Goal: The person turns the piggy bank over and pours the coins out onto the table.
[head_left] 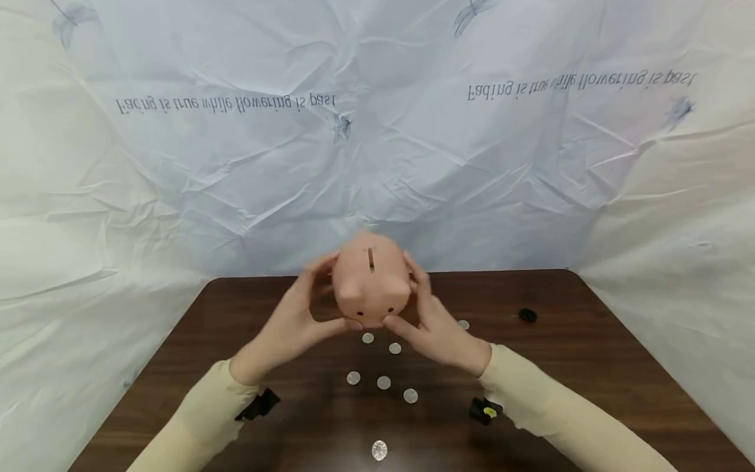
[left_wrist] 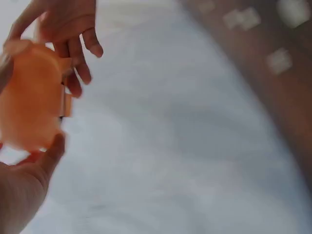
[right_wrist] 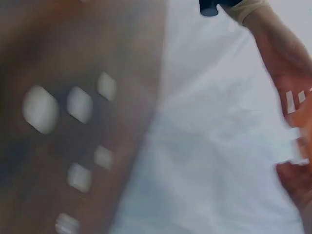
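A pink piggy bank [head_left: 373,278] is held up over the table between both hands, its slot upward and its two dark eyes toward me. My left hand [head_left: 295,321] grips its left side, with the thumb near the front of the face. On the other side, my right hand [head_left: 439,328] grips it the same way, thumb below the right eye. In the left wrist view the orange-looking body of the piggy bank [left_wrist: 31,100] is blurred between the hands. Only an edge of the piggy bank [right_wrist: 305,117] shows in the right wrist view.
Several silver coins lie spread on the dark wooden table [head_left: 236,328], among them a coin [head_left: 384,383] in the middle and a coin [head_left: 379,450] near the front. A small black round piece [head_left: 527,315] lies at the right. White printed sheeting [head_left: 413,170] surrounds the table.
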Demonstrator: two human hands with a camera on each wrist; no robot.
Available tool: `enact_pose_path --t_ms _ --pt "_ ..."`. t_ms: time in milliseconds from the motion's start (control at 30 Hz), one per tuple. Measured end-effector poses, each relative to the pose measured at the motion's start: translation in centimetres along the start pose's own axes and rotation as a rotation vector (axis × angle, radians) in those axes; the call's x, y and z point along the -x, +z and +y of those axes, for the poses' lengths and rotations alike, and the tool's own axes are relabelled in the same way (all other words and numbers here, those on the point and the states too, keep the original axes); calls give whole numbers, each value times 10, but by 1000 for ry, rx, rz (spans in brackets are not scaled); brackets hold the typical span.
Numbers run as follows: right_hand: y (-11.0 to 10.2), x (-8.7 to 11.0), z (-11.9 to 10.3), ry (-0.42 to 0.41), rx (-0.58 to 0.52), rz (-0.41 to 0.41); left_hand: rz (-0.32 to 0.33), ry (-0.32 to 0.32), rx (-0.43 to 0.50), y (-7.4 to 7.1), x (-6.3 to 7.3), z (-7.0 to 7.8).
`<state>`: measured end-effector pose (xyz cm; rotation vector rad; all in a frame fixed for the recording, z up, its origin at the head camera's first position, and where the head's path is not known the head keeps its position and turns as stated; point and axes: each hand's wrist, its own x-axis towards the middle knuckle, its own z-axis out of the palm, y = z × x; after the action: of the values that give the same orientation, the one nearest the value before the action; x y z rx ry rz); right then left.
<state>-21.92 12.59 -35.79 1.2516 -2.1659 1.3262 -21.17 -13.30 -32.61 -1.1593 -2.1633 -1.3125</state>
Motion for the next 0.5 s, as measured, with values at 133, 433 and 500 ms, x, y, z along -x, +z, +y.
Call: enact_pose_path --t_ms 133,433,500 --pt "-5 1 3 -280 0 39 -5 243 -26 -3 -4 12" --pt "25 34 26 481 -346 -130 -86 -417 194 31 18 -9" --pt "19 29 21 359 -306 -93 -69 -296 170 28 13 -10"
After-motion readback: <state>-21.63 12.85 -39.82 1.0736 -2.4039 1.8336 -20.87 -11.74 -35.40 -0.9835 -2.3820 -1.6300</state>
